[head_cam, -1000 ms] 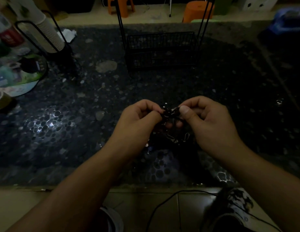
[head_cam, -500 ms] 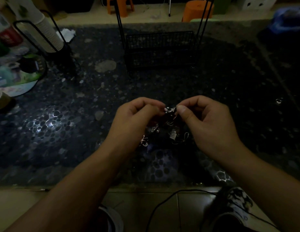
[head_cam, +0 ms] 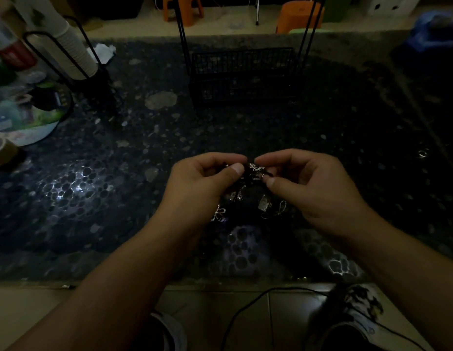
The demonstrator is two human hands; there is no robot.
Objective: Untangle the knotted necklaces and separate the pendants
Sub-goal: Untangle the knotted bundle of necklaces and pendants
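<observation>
Over the dark table, head view: one camera only, dim light, looking down at both hands.
Tangle position: the knotted necklaces [head_cam: 255, 173] are held up between the two hands, above the speckled table [head_cam: 119, 173] near its front edge, not lying on it.
Pendants: several small silvery pendants [head_cam: 264, 205] dangle below the knot; a flower-shaped one [head_cam: 218, 215] hangs lowest on the left side. Whether they touch the table I cannot tell.
Handling, as a judgement: very light, limp and slack; the dark cords look thin and easy to cinch tighter if pulled hard. The metal charms probably snag on loops and slip in the fingers.
Where to hold: best taken at the knot itself, each hand on a separate strand close to the crossing, not by the pendants.
Left hand [head_cam: 202, 183]: fingers curled, thumb pressed to forefinger, pinching the left side of the knot.
Right hand [head_cam: 314, 188]: fingers curled over, thumb tip and forefinger pinching a strand at the right of the knot.
Pose: forearms converge from the lower corners, wrists level, knuckles up, fingertips almost meeting.
Beyond: a black wire basket [head_cam: 243, 74] stands well apart at the back.
</observation>
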